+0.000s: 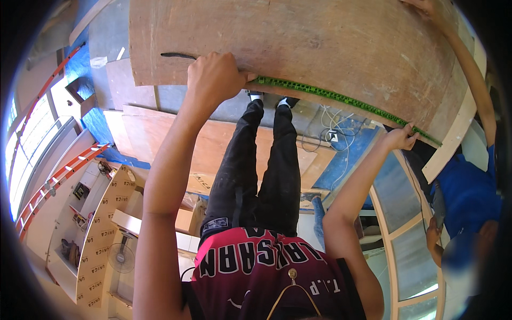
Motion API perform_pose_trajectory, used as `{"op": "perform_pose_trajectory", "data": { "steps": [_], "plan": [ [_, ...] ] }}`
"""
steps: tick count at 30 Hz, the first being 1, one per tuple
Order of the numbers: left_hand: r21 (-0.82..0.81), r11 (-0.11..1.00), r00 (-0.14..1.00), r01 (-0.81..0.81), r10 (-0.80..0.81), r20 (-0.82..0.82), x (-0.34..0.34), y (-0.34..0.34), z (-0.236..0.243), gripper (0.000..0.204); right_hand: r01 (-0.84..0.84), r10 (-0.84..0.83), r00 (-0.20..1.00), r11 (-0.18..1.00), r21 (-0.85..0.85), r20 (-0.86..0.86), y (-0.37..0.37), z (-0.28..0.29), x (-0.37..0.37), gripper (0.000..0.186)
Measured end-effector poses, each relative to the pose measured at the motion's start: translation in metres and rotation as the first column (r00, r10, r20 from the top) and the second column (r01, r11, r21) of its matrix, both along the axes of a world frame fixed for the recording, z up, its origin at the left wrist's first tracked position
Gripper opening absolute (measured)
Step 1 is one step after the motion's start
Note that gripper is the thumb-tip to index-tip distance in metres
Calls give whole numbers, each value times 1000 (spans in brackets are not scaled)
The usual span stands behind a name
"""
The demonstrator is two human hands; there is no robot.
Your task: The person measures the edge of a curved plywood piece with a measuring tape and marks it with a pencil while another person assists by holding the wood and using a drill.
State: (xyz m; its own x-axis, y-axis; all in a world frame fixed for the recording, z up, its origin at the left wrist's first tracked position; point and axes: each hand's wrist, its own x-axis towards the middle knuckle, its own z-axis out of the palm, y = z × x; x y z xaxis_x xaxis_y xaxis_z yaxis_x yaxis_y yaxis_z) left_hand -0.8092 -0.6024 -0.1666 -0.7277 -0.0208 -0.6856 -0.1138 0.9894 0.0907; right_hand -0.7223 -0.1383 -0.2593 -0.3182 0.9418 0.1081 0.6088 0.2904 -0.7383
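A brown plywood sheet (pixel 288 37) spans the top of the view, with a green tape measure (pixel 336 96) stretched along its near edge. My left hand (pixel 212 74) is closed at the board's left part on the end of the tape measure, with its thumb on the strip; a black strap (pixel 176 55) sticks out past it, and what lies under the fingers is hidden. My right hand (pixel 400 137) pinches the tape at the board's edge toward the right. My legs and feet show below the board.
A co-worker in blue (pixel 461 197) reaches to the board's upper right. Plywood sheets (pixel 154 141), a blue floor covering (pixel 349 157), loose cables (pixel 341 136), orange ladders (pixel 42 200), a fan (pixel 121 257) and wooden frames (pixel 405 229) surround me.
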Motion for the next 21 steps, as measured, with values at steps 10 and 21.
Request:
{"op": "perform_pose_trajectory", "data": {
  "steps": [10,21],
  "plan": [
    [3,1000,1000,28,-28,-11,1,-1,-3,53,-40,40,999,998,55,12,0,-18,1,65],
    [8,1000,999,30,-30,-23,3,-2,-6,51,-123,119,987,992,-28,-107,6,-24,3,65]
  ]
}}
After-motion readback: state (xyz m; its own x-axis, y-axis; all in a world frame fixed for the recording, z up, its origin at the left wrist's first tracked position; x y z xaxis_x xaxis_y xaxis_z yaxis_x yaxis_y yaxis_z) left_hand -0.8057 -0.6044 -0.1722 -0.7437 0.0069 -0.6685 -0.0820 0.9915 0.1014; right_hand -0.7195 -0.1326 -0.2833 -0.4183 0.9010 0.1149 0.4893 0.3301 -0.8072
